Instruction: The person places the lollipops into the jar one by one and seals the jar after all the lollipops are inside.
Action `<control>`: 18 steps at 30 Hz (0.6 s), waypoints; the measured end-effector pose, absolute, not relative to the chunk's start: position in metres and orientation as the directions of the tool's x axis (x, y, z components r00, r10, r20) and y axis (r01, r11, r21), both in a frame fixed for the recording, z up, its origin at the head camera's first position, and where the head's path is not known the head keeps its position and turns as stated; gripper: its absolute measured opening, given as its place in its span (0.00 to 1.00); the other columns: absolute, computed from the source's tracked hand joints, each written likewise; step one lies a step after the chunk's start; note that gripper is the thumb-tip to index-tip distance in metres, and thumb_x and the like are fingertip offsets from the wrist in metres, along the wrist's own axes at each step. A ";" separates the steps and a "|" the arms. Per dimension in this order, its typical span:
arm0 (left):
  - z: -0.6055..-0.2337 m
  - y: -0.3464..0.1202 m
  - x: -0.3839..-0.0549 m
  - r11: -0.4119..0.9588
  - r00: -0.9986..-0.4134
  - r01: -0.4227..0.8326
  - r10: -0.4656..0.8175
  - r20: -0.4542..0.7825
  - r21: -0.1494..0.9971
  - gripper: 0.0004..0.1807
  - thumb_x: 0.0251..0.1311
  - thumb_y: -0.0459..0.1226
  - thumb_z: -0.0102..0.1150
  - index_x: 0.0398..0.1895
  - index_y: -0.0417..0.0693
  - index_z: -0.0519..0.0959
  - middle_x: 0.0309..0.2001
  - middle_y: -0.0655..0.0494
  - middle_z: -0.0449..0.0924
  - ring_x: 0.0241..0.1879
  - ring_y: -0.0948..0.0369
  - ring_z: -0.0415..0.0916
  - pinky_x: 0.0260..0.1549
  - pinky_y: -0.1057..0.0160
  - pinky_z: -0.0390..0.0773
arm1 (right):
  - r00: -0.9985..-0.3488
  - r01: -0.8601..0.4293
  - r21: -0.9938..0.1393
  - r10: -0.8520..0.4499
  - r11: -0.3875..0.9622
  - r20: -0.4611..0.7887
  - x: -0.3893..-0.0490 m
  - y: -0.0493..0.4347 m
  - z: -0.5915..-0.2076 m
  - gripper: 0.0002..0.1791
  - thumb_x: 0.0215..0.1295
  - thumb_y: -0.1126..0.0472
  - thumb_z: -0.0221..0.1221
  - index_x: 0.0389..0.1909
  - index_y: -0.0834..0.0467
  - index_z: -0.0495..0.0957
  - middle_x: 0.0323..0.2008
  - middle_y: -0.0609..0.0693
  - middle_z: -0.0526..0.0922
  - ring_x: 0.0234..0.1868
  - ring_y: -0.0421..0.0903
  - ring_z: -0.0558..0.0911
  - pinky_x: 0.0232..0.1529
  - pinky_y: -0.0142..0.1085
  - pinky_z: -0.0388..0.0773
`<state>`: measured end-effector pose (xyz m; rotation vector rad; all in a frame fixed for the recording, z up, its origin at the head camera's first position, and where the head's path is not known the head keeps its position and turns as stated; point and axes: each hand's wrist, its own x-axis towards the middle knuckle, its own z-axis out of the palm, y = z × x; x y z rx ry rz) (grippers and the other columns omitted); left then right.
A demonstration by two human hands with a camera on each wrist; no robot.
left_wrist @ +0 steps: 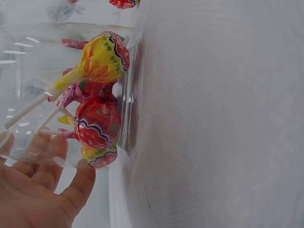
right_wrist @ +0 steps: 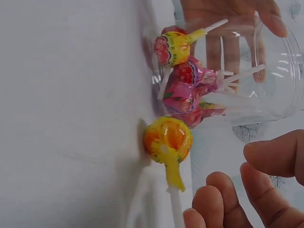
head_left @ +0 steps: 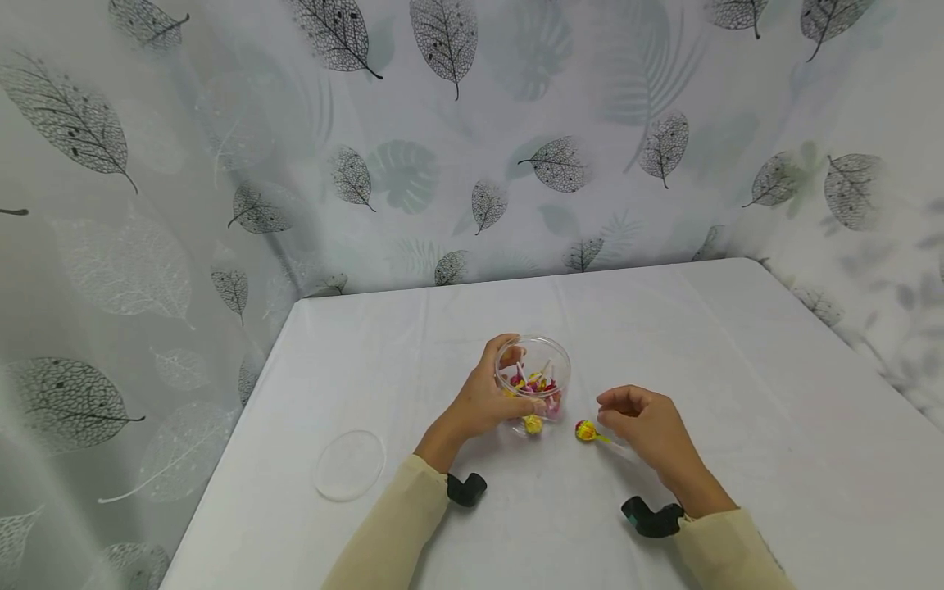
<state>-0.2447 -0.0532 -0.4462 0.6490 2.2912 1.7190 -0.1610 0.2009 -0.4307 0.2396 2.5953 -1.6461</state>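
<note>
Sleeves (head_left: 391, 528) foremost — left hand (head_left: 481, 397) grips jar (head_left: 557, 362), right hand (head_left: 646, 419), loosely curled, is empty — lollipop (head_left: 587, 431) between, lid (head_left: 350, 465) leftward.

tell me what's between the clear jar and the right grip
In the head view, a wrapped lollipop lies on the table between the jar and right grip.

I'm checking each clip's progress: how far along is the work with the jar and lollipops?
Done: the round lid lies off the jar on the table, and several lollipops are inside. In hand: the left hand holds the jar; the right hand hovers by a loose lollipop, apparently not gripping it. Remaining, probably: handling that lollipop and closing the open jar.
</note>
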 end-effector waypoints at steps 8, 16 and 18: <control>-0.445 -0.053 -0.244 0.219 -0.879 0.226 0.466 0.102 0.949 0.54 0.53 0.38 0.80 0.77 0.70 0.56 0.77 0.51 0.66 0.76 0.54 0.61 0.71 0.46 0.66 | -0.983 0.184 -0.881 0.073 0.436 -0.169 -0.157 0.201 -0.442 0.13 0.66 0.65 0.66 0.49 0.64 0.84 0.42 0.52 0.87 0.40 0.45 0.80 0.33 0.33 0.80; -0.445 -0.053 -0.244 0.226 -0.881 0.223 0.464 0.097 0.948 0.55 0.53 0.38 0.80 0.80 0.61 0.54 0.76 0.52 0.66 0.76 0.53 0.61 0.72 0.45 0.65 | -0.986 0.163 -0.853 0.055 0.497 -0.157 -0.157 0.201 -0.448 0.12 0.60 0.69 0.68 0.46 0.64 0.85 0.38 0.51 0.86 0.39 0.46 0.81 0.34 0.33 0.81; -0.445 -0.053 -0.244 0.223 -0.881 0.220 0.464 0.095 0.950 0.56 0.53 0.38 0.79 0.80 0.59 0.53 0.76 0.53 0.66 0.77 0.53 0.61 0.72 0.45 0.65 | -0.987 0.156 -0.843 0.053 0.515 -0.150 -0.156 0.200 -0.447 0.12 0.60 0.69 0.68 0.45 0.63 0.85 0.37 0.51 0.85 0.38 0.45 0.80 0.33 0.33 0.80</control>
